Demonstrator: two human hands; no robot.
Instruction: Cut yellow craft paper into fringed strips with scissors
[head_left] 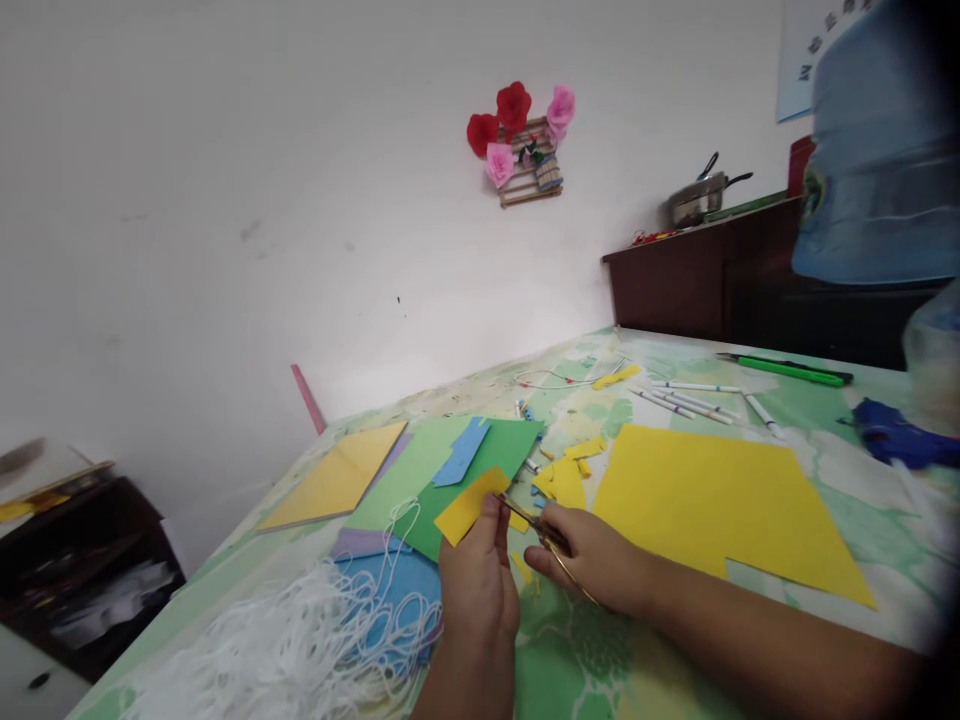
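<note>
The left hand [480, 590] pinches a small orange piece [461, 515] between thumb and fingers, holding it over the green sheet [514, 440] near the middle of the table [570, 675]. The right hand [596, 560] has its fingers clamped around the handles of the scissors [553, 538], whose tips meet the right edge of the piece, close to the left fingertips; at this angle I cannot tell whether the blades are parted. A blue strip [463, 452] lies on the green sheet, just beyond the piece. Yellow scraps [564, 482] are scattered between that sheet and a large yellow sheet [712, 490], which lies flat to the right with a notch in its near edge. Left of the left hand, a tangled heap of white string [277, 640] spreads partly over blue paper [409, 575], and an orange board [337, 475] lies farther off. Beyond the yellow sheet are several markers [694, 403] and, farther right, a green pen [791, 370]. Paper flowers [514, 107] decorate the wall [225, 150].
</note>
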